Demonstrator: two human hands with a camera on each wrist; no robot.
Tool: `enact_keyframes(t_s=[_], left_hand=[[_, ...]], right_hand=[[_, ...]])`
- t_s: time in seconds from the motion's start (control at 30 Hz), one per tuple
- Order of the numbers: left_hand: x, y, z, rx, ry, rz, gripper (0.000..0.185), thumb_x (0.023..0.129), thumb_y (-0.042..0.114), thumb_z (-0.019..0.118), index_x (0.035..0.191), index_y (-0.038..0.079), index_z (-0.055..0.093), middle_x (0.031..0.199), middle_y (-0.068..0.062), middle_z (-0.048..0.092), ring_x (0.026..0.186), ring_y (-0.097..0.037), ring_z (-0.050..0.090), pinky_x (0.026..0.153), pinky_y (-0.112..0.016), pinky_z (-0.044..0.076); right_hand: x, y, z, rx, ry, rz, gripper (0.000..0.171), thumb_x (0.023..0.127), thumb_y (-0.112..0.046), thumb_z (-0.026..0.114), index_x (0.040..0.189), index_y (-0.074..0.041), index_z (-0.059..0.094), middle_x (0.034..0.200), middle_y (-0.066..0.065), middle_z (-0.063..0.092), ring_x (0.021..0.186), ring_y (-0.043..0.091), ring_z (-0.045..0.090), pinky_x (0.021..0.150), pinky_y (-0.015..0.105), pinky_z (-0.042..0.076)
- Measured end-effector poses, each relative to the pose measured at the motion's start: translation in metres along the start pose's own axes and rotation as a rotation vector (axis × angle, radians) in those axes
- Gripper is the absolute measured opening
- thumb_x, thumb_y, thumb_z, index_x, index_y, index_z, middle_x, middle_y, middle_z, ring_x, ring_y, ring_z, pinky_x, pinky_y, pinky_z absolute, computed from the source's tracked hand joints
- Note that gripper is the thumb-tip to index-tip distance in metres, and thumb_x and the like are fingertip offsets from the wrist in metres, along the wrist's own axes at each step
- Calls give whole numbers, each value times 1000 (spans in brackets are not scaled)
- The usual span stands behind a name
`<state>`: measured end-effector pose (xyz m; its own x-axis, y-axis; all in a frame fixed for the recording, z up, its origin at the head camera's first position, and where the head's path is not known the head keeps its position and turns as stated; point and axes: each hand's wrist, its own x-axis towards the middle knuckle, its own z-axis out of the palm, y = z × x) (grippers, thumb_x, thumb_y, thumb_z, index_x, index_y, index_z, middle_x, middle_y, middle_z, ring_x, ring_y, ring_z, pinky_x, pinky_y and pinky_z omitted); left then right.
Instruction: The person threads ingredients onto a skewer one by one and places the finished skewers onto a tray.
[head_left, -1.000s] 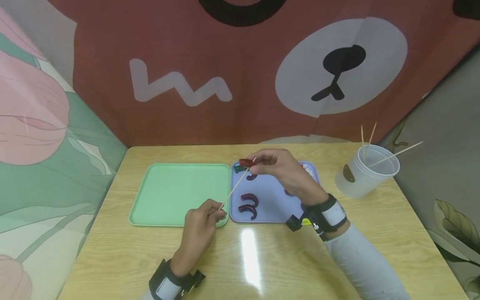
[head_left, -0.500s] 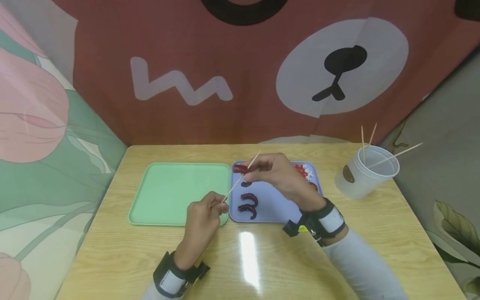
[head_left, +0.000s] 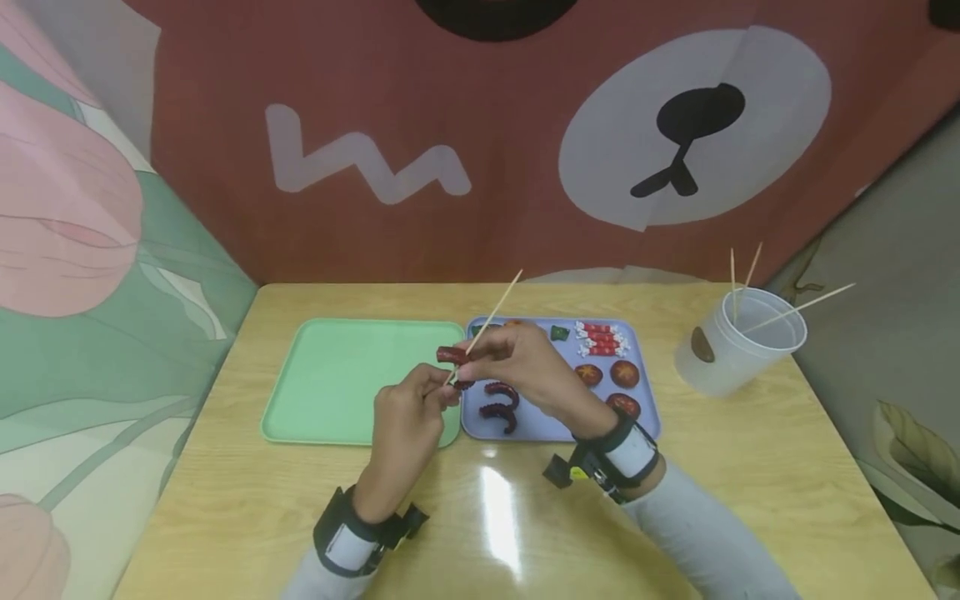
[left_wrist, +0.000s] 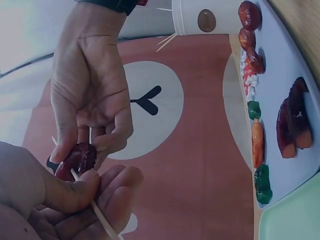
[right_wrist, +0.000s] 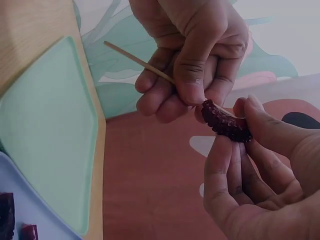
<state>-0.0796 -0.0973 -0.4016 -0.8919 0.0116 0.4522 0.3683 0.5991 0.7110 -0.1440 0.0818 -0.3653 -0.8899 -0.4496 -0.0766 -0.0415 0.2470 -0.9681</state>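
Note:
My left hand (head_left: 408,412) pinches the lower end of a thin wooden skewer (head_left: 491,315), which slants up to the right above the trays. My right hand (head_left: 517,358) pinches a dark red curved food piece (head_left: 452,356) threaded on the skewer, close against my left fingers. In the left wrist view the red piece (left_wrist: 77,159) sits on the skewer (left_wrist: 97,212) between both hands. The right wrist view shows the piece (right_wrist: 226,122) between thumb and fingers, with the skewer (right_wrist: 137,61) passing through my left hand (right_wrist: 192,55).
A green tray (head_left: 337,383) lies left of a blue tray (head_left: 645,392) holding two more dark curved pieces (head_left: 498,404), round red pieces (head_left: 611,375), wrapped candies (head_left: 598,338) and green bits. A translucent cup (head_left: 738,342) with skewers stands at the right on the wooden table (head_left: 750,467).
The red piece has slid down the skewer toward my left hand. Both hands have drawn closer together and a little left; more bare skewer shows above the right hand.

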Motion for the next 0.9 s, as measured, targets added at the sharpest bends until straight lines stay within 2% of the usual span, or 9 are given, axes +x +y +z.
enact_keyframes(t_s=[0.1, 0.17, 0.3, 0.37, 0.43, 0.53, 0.67, 0.8, 0.9], left_hand=[[1, 0, -2, -3, -6, -19, 8, 87, -8, 73, 92, -3, 70, 80, -13, 79, 67, -20, 76, 56, -25, 61], [0, -2, -4, -7, -12, -41, 8, 87, -6, 74, 94, -3, 70, 81, -13, 79, 68, -20, 77, 57, -26, 61], [-4, -9, -10, -12, -4, -91, 8, 88, -7, 73, 95, -4, 70, 82, -14, 79, 69, -21, 77, 58, -25, 61], [-7, -12, -12, -19, -5, -117, 8, 88, -8, 73, 95, -4, 70, 81, -14, 79, 69, -22, 77, 58, -24, 62], [-11, -15, -13, -34, -12, -136, 7, 88, -8, 73, 94, -5, 70, 81, -15, 78, 69, -22, 77, 60, -23, 62], [-14, -17, -13, -60, -28, -149, 6, 90, -7, 72, 95, -5, 70, 82, -16, 78, 71, -23, 78, 62, -24, 63], [-14, -17, -13, -57, -24, -135, 6, 89, -7, 72, 95, -6, 70, 82, -16, 78, 71, -23, 78, 61, -24, 63], [-13, -16, -15, -52, -4, -130, 8, 88, -8, 73, 95, -6, 70, 82, -16, 78, 71, -23, 78, 62, -23, 63], [-12, -17, -16, -61, 7, -129, 8, 88, -9, 72, 95, -6, 70, 83, -16, 78, 71, -22, 78, 63, -23, 63]], right_hand=[[4, 5, -6, -24, -36, -1, 25, 89, -18, 82, 111, -8, 77, 115, 8, 75, 101, 19, 70, 83, 33, 61], [8, 15, -11, -85, -46, -3, 28, 94, -20, 76, 120, -8, 74, 119, 10, 73, 105, 23, 71, 88, 36, 62], [22, 53, -20, -427, -34, -17, 29, 99, -21, 69, 123, -5, 72, 117, 11, 74, 107, 27, 71, 95, 40, 60], [29, 75, -21, -622, -37, 6, 26, 98, -20, 70, 119, -4, 73, 114, 11, 75, 105, 26, 70, 96, 41, 58], [33, 94, -20, -740, -66, 42, 25, 95, -17, 74, 116, -5, 74, 112, 10, 75, 101, 24, 69, 95, 40, 58], [37, 114, -15, -773, -100, 57, 26, 89, -17, 80, 112, -6, 74, 105, 8, 72, 93, 19, 65, 89, 36, 58], [38, 123, -8, -807, -115, -15, 18, 86, -12, 81, 103, -9, 77, 93, 2, 65, 83, 13, 58, 75, 29, 54], [40, 122, -3, -847, -114, -62, 11, 87, -7, 79, 97, -10, 77, 90, 0, 64, 82, 12, 57, 73, 27, 53], [43, 121, -3, -813, -105, -64, 11, 86, -5, 79, 95, -10, 77, 91, 0, 68, 82, 12, 60, 75, 27, 56]])
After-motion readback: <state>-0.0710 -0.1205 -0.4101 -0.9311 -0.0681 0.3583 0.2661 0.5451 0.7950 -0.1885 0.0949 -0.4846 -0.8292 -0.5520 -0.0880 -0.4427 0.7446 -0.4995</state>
